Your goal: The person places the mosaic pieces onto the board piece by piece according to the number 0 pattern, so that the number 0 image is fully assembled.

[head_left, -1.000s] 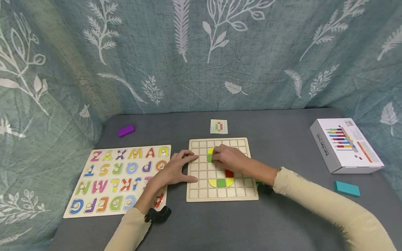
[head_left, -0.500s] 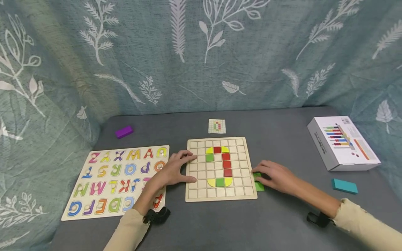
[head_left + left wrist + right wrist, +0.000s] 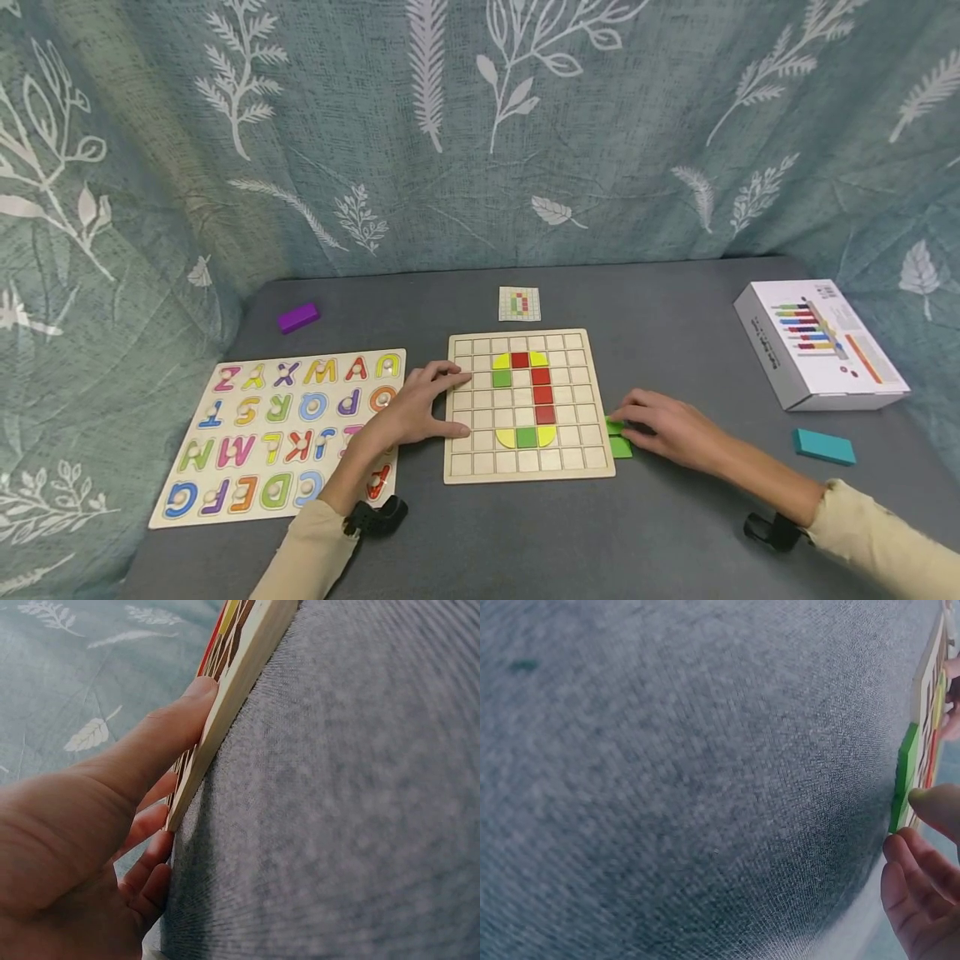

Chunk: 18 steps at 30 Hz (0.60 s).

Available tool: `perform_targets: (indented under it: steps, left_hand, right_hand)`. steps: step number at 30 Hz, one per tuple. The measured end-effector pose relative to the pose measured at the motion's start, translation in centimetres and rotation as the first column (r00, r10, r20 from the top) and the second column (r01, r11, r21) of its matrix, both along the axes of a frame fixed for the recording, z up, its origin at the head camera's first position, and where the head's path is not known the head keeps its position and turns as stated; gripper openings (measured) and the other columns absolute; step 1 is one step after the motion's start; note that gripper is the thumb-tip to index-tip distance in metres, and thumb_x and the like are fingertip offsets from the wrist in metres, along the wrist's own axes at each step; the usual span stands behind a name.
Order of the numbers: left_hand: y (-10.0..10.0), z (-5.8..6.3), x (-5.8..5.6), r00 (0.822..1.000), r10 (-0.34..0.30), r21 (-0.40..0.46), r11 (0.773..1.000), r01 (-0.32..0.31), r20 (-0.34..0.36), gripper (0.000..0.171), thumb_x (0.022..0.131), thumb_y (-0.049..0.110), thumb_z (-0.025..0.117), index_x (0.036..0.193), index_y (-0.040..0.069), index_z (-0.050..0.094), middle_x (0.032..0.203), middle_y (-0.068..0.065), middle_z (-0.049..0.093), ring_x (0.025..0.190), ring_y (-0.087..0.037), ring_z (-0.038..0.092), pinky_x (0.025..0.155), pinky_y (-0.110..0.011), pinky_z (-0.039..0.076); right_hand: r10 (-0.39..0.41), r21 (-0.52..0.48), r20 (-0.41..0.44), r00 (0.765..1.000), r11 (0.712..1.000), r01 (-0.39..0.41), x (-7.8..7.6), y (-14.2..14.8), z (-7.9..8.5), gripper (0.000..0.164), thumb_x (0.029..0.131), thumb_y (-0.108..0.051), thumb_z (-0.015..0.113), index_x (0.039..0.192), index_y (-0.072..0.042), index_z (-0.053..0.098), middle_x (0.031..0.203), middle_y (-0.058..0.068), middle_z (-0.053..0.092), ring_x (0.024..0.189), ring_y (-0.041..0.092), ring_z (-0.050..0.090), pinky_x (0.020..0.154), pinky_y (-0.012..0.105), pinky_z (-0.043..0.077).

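A wooden grid board (image 3: pixel 480 464) lies in the middle of the table. Its inlaid pieces form part of a ring: yellow rounded corners, a red tile (image 3: pixel 519 360) on top, a red column at right, and a green tile (image 3: pixel 501 378) at upper left. My left hand (image 3: pixel 412 408) rests along the board's left edge, thumb and fingers spread. At the board's right side, my right hand (image 3: pixel 667 425) pinches a loose green tile (image 3: pixel 613 427) between thumb and fingertips. Another green tile (image 3: pixel 622 448) lies just in front. The right wrist view shows the thumb against a green tile's edge (image 3: pixel 904 772).
A small pattern card (image 3: pixel 519 304) lies behind the board. To the left is an alphabet peg puzzle (image 3: pixel 247 400), with a purple block (image 3: pixel 298 317) behind it. A white box (image 3: pixel 821 346) and a teal block (image 3: pixel 823 447) are at the right.
My right hand has moved off the board's upper left part to the loose green tiles at its right side, uncovering the pieces on the grid. The left hand has stayed in place.
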State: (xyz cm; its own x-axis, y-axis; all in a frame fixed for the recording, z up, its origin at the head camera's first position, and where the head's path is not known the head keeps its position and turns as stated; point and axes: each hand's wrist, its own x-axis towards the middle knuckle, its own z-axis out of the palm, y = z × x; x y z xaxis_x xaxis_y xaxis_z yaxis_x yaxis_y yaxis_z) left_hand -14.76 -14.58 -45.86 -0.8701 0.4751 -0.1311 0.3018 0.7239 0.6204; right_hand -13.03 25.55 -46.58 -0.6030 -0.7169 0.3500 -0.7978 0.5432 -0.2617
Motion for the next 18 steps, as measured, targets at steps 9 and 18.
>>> perform_targets:
  steps: [9,18]
  left_hand:
    - [0.13,0.14,0.01,1.000,-0.001,0.001,1.000,0.001,0.001,0.078,0.079,0.042,0.078,0.146,0.018,0.045,0.149,-0.009,0.037,0.130,-0.034,0.035,0.102,-0.056,0.036]
    - [0.17,0.30,0.03,1.000,0.002,0.004,1.000,-0.002,0.012,0.079,0.079,0.042,0.078,0.146,0.018,0.045,0.150,-0.009,0.036,0.130,-0.033,0.034,0.102,-0.057,0.036]
  right_hand:
    - [0.003,0.028,0.000,1.000,1.000,-0.003,-0.24,-0.14,-0.04,0.023,0.076,-0.007,0.080,0.095,-0.017,0.075,0.096,-0.006,0.063,0.082,0.006,0.060,0.066,0.026,0.050]
    - [0.013,0.043,-0.024,1.000,0.999,-0.012,-0.22,0.14,0.71,0.025,0.074,-0.006,0.082,0.093,-0.020,0.075,0.096,-0.006,0.063,0.082,0.008,0.060,0.064,0.025,0.050]
